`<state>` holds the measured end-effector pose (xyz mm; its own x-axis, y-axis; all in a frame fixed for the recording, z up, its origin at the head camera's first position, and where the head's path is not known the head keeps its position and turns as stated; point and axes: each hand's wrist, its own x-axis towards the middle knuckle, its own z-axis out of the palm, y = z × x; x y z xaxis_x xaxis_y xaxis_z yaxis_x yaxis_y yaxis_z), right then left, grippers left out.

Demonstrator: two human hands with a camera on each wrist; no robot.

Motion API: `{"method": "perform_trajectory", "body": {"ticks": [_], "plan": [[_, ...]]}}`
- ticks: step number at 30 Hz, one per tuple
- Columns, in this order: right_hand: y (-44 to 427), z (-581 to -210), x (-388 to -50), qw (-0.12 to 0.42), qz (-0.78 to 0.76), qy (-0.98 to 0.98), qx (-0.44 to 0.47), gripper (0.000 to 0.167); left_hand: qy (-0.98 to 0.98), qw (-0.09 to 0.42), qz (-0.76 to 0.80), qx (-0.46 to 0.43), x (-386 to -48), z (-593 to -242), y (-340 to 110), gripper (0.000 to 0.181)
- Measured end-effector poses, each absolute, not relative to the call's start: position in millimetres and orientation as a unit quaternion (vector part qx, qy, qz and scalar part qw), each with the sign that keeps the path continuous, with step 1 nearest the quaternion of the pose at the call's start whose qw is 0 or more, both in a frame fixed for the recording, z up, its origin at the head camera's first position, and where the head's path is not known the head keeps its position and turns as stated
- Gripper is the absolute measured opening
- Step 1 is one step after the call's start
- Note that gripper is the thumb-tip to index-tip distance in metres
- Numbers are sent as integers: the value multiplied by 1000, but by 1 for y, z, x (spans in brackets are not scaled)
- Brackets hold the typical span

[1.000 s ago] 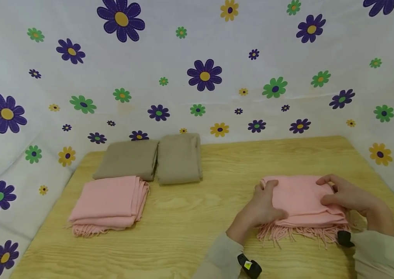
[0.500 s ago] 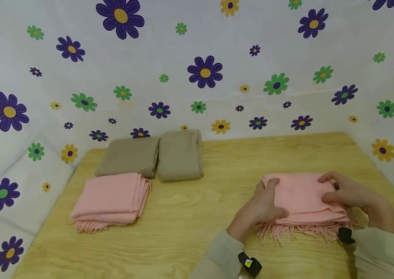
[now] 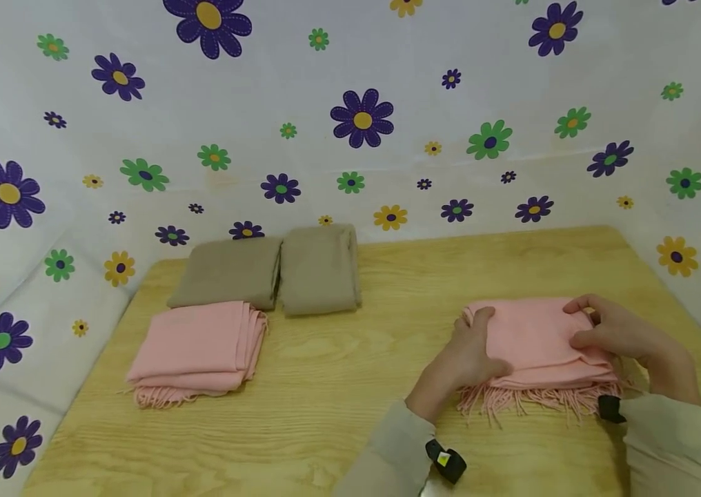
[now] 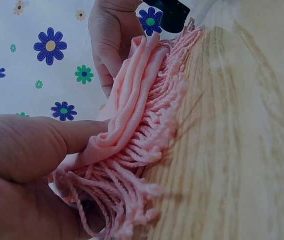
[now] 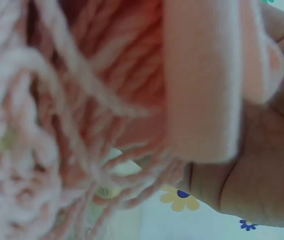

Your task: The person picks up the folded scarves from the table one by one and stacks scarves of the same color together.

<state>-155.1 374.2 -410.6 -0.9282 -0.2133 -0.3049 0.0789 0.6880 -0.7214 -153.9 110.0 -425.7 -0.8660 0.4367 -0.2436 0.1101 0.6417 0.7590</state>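
A folded pink scarf [image 3: 530, 338] with a twisted fringe lies on the right part of the table. My left hand [image 3: 465, 355] grips its left side; in the left wrist view the thumb [image 4: 76, 132] lies on the folds and the fingers go under the fringe [image 4: 126, 195]. On the opposite side my right hand [image 3: 624, 335] holds the scarf, thumb and forefinger on its top. Its other fingers are mostly hidden. Close up in the right wrist view, the palm [image 5: 262, 165] is against the folded edge [image 5: 202, 85], behind blurred fringe.
Another folded pink scarf [image 3: 192, 338] lies at the left of the wood-grain table [image 3: 326, 414]. Behind it are two folded khaki cloths [image 3: 229, 269], side by side near the back edge. A white flowered sheet [image 3: 263, 83] hangs behind and at both sides.
Both hands stay on the pink scarf with almost no movement. The whole head view has shifted slightly, so the table and everything on it appear a little higher.
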Motion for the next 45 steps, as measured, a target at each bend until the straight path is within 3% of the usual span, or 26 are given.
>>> {"method": "perform_trajectory", "body": {"ticks": [11,17,28,45], "plan": [[374,-403,-160,189,-363,912,-36,58,879,205,405,147,-156,-425,111,96],[373,-404,-157,201,-372,905,-38,58,910,188,334,155,-157,-422,108,98],[379,-407,-153,164,-343,919,-107,57,927,196,273,168,-158,-418,105,105],[375,-401,-151,193,-346,914,-86,62,896,202,335,211,-159,-424,92,98]]}}
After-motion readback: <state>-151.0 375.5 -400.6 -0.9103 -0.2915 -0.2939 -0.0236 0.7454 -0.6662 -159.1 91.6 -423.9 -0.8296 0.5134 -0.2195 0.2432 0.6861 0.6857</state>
